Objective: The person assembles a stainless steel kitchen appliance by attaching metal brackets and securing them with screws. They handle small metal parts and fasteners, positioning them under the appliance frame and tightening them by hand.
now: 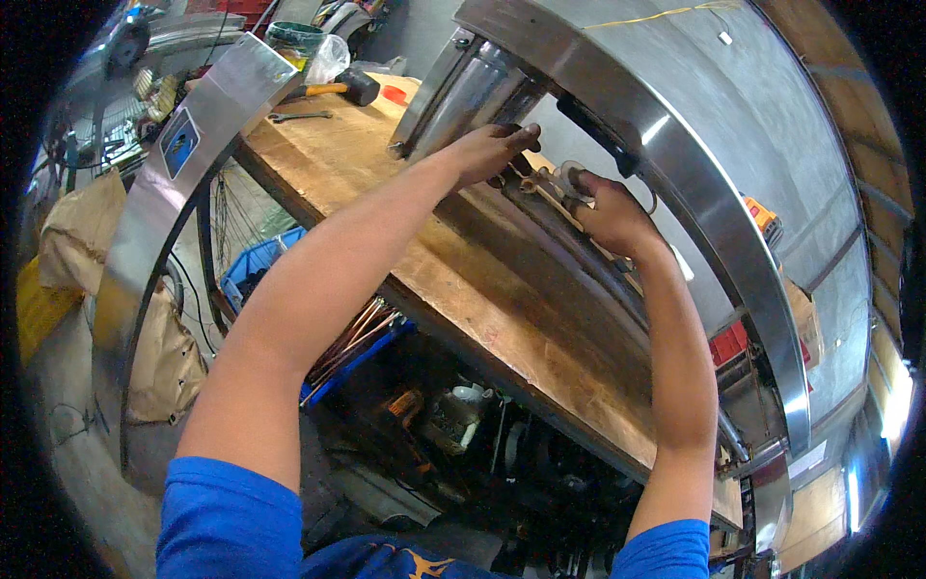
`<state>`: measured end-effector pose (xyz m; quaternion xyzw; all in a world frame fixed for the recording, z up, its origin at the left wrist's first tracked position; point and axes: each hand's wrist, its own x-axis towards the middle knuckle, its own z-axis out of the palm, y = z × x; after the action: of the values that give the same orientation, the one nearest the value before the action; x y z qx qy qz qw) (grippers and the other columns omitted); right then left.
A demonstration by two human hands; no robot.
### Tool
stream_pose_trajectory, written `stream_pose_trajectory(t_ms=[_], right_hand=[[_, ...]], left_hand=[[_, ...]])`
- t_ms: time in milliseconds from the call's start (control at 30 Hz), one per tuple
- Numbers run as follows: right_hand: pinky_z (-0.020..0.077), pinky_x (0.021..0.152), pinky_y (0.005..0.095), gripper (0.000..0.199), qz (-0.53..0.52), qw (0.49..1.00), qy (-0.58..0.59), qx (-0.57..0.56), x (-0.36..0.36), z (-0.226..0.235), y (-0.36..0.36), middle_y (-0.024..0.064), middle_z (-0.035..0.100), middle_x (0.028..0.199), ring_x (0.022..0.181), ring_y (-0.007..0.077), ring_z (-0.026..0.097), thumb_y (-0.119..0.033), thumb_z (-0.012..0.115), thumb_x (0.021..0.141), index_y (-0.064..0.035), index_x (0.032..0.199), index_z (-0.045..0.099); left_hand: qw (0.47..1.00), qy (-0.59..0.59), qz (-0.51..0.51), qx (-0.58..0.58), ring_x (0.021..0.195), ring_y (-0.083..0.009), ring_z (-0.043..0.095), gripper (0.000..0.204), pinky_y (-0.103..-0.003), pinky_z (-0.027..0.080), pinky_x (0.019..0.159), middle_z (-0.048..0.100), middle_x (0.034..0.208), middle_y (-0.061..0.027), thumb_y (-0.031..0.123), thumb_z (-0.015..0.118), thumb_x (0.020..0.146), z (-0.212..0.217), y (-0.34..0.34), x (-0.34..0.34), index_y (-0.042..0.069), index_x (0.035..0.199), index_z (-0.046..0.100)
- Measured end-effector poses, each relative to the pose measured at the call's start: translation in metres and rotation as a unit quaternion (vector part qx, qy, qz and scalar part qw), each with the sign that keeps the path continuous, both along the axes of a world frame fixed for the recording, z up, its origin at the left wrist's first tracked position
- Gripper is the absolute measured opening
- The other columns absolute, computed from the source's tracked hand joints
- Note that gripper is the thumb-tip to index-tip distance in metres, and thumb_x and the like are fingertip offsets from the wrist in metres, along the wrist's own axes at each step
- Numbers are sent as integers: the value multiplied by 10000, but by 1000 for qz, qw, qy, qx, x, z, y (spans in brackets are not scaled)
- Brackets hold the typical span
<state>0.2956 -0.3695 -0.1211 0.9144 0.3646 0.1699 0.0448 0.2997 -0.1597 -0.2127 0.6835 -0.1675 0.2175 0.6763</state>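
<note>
Both forearms reach over the wooden bench (482, 299) to the work, a long dark metal bar (617, 270) lying along the bench inside a stainless frame (694, 164). Left hand (494, 154): fingers extended, bunched at the bar's far end; contact below them hidden, so I cannot tell if anything is pinched. Right hand (617, 217): fingers curled beside small metal pieces (530, 183) at that same end; closure not resolved. Progress, judged: bar appears in place within the frame; handling at its end looks under way, not finished. Whether those pieces are fastened cannot be read, so what remains there is uncertain. Surroundings, near to far: below the bench's near edge, a blue tray of copper-coloured rods (359, 343), then a blue crate (258, 259) off to the left. The frame's upper beam and its shiny cylinder (473, 101) crowd the hands and probably limit wrist room. Farther along the bench: a spanner (301, 117), a black-headed hammer (361, 88), a red piece (394, 95); hammer and spanner lie clear of the work. Behind, a grey wall (675, 58).
</note>
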Motion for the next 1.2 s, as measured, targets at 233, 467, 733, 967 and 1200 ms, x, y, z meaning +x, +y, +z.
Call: stream_pose_trajectory(t_ms=[233,467,733,967,1200], right_hand=[[431,981,430,530,-3,999,7,-33,-35,5,-2,242,586,1234,1125,384,573,-203,552,819,-52,1325,511],[527,772,458,232,195,979,-63,13,16,-31,-10,190,691,925,863,331,667,-164,554,841,-30,946,713],[527,739,458,249,104,991,-81,-25,63,-37,37,114,709,976,904,308,667,-251,656,754,-121,947,742],[505,762,488,395,86,994,-29,52,79,-20,42,73,715,971,900,322,660,-353,784,608,-177,959,742],[503,816,435,350,73,994,60,49,28,6,41,95,689,1077,947,266,645,-311,700,764,-109,1049,718]], left_hand=[[993,-64,-3,98,1011,-177,602,471,-309,466,911,664,1111,-63,429,589,935,-9,-1,6,41,1201,625],[980,-1,-63,187,1121,-190,497,399,-339,368,980,560,1241,-57,315,500,964,2,4,24,63,1271,539],[505,-39,258,823,1294,-224,304,492,-415,182,1088,382,1411,-27,373,373,968,13,45,27,113,1382,418],[305,-73,295,903,1444,-254,135,577,-482,20,1183,226,1560,-1,424,263,971,-6,31,25,157,1480,312],[478,-68,198,853,1437,-260,181,551,-511,61,1176,224,1563,-4,391,289,980,20,13,4,156,1477,325]])
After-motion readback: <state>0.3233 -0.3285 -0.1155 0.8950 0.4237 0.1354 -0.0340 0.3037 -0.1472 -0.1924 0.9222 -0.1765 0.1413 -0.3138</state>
